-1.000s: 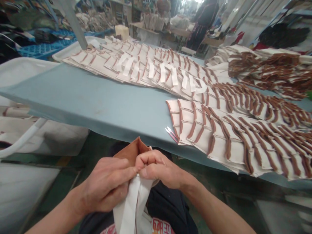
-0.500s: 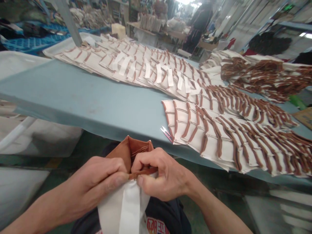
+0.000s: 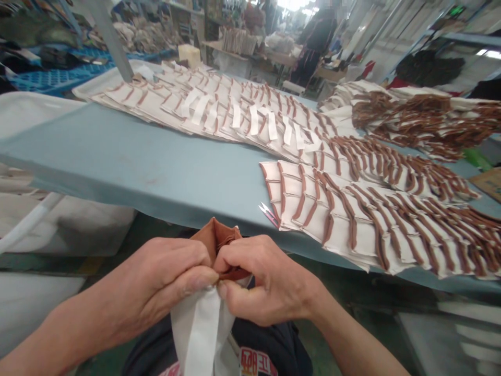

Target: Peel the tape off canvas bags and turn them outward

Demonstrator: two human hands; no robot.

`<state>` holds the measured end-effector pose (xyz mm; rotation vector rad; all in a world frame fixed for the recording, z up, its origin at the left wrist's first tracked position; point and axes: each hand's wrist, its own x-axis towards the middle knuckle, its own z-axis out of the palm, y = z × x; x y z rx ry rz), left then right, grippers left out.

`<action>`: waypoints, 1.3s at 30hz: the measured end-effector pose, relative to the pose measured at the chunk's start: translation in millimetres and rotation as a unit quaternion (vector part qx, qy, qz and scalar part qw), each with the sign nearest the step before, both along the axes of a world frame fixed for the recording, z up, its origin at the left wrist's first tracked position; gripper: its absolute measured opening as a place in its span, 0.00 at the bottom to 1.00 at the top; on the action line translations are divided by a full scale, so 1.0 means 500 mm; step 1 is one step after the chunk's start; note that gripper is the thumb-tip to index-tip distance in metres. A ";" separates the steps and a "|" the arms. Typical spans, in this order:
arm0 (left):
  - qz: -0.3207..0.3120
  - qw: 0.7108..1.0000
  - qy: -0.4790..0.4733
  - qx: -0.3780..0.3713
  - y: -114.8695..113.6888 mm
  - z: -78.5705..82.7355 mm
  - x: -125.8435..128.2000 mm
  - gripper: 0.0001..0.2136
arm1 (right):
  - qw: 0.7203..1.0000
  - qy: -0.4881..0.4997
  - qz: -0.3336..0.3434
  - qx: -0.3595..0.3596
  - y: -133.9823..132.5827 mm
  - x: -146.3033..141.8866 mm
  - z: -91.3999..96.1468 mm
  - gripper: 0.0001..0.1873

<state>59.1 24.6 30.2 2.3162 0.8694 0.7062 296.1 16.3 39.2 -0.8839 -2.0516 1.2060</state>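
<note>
You're pinching the brown-and-cream cloth piece (image 3: 182, 319) at its brown rim, left grip (image 3: 176, 277) and right grip (image 3: 260, 282) nearly touching, and it's hanging just off the tabletop's (image 3: 156, 172) near edge. Probably light and floppy, so you're wisely holding that rim close-fingered.

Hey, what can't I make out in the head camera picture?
All in the head view:
Bag: the pinched spot, hidden by the left hand and right hand.
White strip: lower end, cut off by the bottom edge.
Front stack: right end, cut off by the right edge.
Far person: hands, too blurred.
</note>
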 end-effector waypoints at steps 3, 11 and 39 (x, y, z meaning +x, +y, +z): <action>-0.077 0.997 0.027 0.001 0.017 0.015 -0.002 0.25 | 0.999 -0.027 -0.011 0.040 -0.002 0.006 0.002 0.07; -0.133 0.979 0.015 -0.151 0.043 0.037 0.028 0.23 | 0.998 0.013 0.003 0.054 -0.008 0.019 -0.013 0.07; -0.115 0.978 0.016 -0.171 0.028 0.009 -0.008 0.20 | 0.993 0.111 -0.018 -0.037 -0.038 0.009 -0.024 0.10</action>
